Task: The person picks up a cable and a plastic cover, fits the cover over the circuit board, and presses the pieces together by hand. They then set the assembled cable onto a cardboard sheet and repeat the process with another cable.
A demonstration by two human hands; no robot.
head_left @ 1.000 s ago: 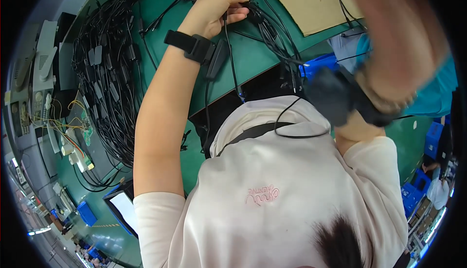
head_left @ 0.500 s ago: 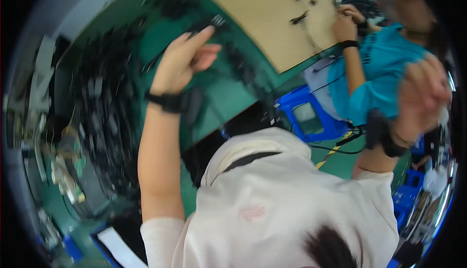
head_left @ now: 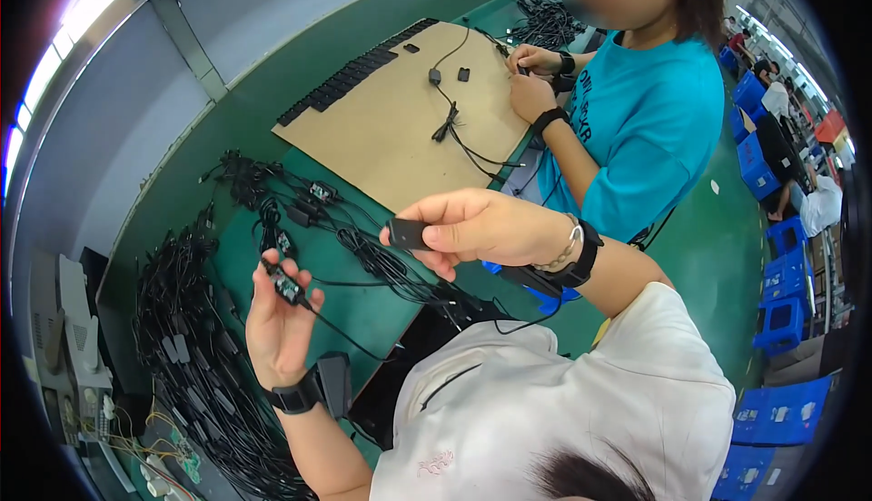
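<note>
My left hand [head_left: 277,333] pinches a small open circuit board module [head_left: 289,288] between thumb and fingers; its black cable trails down to the right. In front of my chest, my right hand [head_left: 481,224] grips a small black plastic housing piece [head_left: 408,234] between thumb and fingertips. The two parts are apart, with the green table behind them. Close beyond them lie bundled black cables [head_left: 372,256], and another exposed board [head_left: 320,192] rests among the cables at the far side.
A tan cardboard sheet [head_left: 363,142] carries a row of black housings [head_left: 350,79] and a cable with an inline box. At the right, a co-worker in a blue shirt [head_left: 654,119] handles a small part. A large cable pile [head_left: 195,383] covers the table's left side.
My right hand has come from the far right to the middle and now shows a black housing piece. The left hand has moved lower and holds a circuit board module. The view has shifted.
</note>
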